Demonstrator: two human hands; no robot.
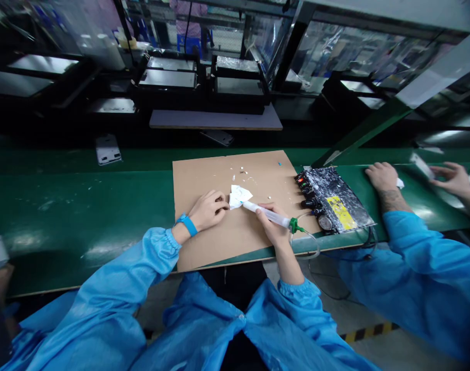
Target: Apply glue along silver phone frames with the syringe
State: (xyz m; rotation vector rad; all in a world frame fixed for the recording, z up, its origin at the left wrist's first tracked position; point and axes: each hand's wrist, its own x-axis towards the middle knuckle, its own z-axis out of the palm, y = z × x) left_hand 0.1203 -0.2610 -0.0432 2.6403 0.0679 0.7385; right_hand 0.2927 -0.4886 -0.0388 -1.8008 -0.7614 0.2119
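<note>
In my right hand (pixel 274 224) is a translucent dispensing syringe (pixel 271 216) with a green cap and a thin hose at its rear end. Its tip meets the edge of a crumpled piece of white paper (pixel 239 195). My left hand (pixel 210 209), with a blue band at the wrist, pinches the paper's left edge between curled fingers. Both hands are over a sheet of brown cardboard (pixel 204 247), where small white crumbs are scattered beyond the paper.
Right of the cardboard stands a white-spattered black control box (pixel 319 190) with knobs and a gauge. A co-worker's hands (pixel 383 176) are further right. A phone-like part (pixel 107 149) lies far left on the green bench (pixel 134 206). Black trays (pixel 204 93) line the back.
</note>
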